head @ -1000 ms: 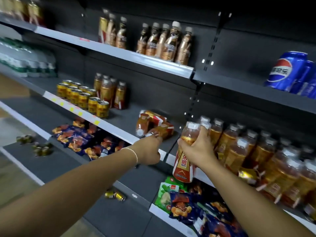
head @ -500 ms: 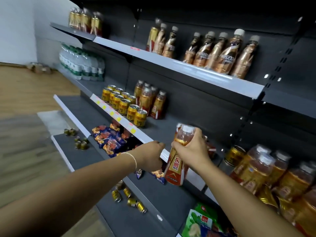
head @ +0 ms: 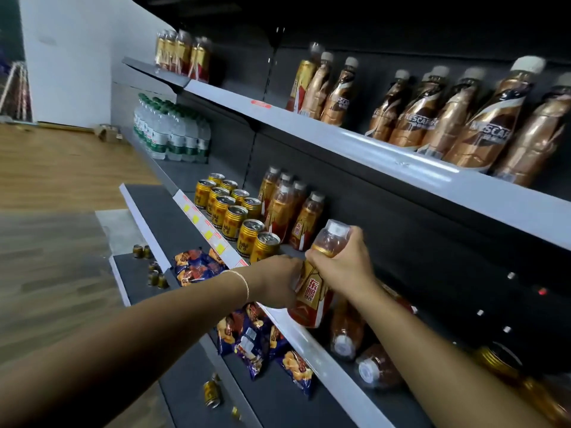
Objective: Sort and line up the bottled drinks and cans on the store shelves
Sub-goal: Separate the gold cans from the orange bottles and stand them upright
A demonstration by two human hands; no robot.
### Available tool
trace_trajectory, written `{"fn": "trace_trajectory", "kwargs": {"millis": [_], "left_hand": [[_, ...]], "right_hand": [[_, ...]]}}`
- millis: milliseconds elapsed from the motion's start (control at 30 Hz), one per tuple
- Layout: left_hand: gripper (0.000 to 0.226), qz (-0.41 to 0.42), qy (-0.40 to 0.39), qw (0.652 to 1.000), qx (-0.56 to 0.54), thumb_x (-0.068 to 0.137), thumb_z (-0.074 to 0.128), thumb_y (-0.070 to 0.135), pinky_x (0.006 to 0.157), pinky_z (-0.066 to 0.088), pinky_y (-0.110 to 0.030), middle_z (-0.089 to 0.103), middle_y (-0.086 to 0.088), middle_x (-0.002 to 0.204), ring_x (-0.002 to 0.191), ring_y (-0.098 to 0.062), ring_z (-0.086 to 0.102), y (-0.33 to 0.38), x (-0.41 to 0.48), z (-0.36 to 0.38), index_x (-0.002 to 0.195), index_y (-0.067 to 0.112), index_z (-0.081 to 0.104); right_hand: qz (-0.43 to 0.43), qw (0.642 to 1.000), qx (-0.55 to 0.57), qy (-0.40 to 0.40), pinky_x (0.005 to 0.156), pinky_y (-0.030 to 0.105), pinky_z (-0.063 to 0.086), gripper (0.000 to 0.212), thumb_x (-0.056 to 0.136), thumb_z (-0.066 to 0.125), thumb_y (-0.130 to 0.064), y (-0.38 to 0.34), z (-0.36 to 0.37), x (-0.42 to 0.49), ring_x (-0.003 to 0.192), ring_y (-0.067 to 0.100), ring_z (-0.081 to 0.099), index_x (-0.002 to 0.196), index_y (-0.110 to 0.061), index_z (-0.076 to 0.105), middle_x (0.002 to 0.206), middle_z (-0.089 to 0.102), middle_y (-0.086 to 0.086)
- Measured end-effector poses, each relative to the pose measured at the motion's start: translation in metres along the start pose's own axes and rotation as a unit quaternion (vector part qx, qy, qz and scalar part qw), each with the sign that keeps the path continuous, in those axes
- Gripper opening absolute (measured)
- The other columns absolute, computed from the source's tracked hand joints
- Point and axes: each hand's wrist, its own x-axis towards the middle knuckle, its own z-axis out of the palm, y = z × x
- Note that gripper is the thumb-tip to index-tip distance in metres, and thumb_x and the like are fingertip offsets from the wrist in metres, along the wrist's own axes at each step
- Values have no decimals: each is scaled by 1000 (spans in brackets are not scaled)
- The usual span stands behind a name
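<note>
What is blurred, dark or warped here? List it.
Head view: the wide-angle lens makes the coffee bottles lean; head view: the back panel sinks into shadow; head view: the fallen bottles look soft, while the held bottle in the right hand reads sharp.

The right hand (head: 343, 262) grips an amber bottle (head: 310, 299) by its neck, tilted above the middle shelf's white rim (head: 312, 341), with the left hand (head: 275, 282) curled against its label and gold cans (head: 244, 220) just beyond.
</note>
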Motion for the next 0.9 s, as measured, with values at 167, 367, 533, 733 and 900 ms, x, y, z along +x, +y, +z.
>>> {"fn": "trace_trajectory", "kwargs": {"millis": [167, 367, 533, 733, 900], "left_hand": [[49, -4, 6, 998, -57, 83, 69, 21, 91, 52, -38, 61, -9, 118, 106, -26, 59, -13, 38, 3, 125, 9, 48], [75, -20, 48, 987, -151, 79, 76, 47, 97, 51, -36, 59, -1, 127, 115, -20, 58, -29, 84, 4, 137, 14, 42], [77, -12, 99, 975, -201, 70, 85, 42, 88, 49, -24, 61, 2, 123, 112, -15, 58, -47, 124, -2, 132, 16, 48], [67, 31, 86, 982, -168, 66, 88, 40, 73, 41, -14, 57, 13, 102, 95, -6, 54, -79, 164, -18, 121, 19, 55], [48, 67, 41, 994, -75, 64, 88, 42, 59, 40, -13, 62, 10, 87, 79, -8, 57, -111, 193, -35, 98, 21, 61]], "right_hand": [[1, 1000, 2, 6, 58, 21, 42, 71, 57, 81, -53, 16, 13, 36, 88, 8, 58, 110, -36, 37, 103, 55, -11], [11, 998, 11, 59, 82, 32, 55, 73, 54, 86, -58, 20, 18, 78, 97, 17, 64, 109, -26, 51, 108, 63, -4], [38, 998, 8, 50, 63, 21, 47, 72, 57, 84, -63, 16, 24, 108, 91, 14, 64, 112, -29, 53, 104, 66, -5], [74, 995, 24, 59, 56, 16, 36, 54, 64, 85, -57, 10, 41, 136, 78, -4, 53, 96, -41, 45, 96, 59, -16], [104, 992, -3, 74, 61, 16, 43, 47, 66, 88, -48, 2, 68, 156, 75, -4, 58, 92, -34, 52, 87, 62, -18]]}}
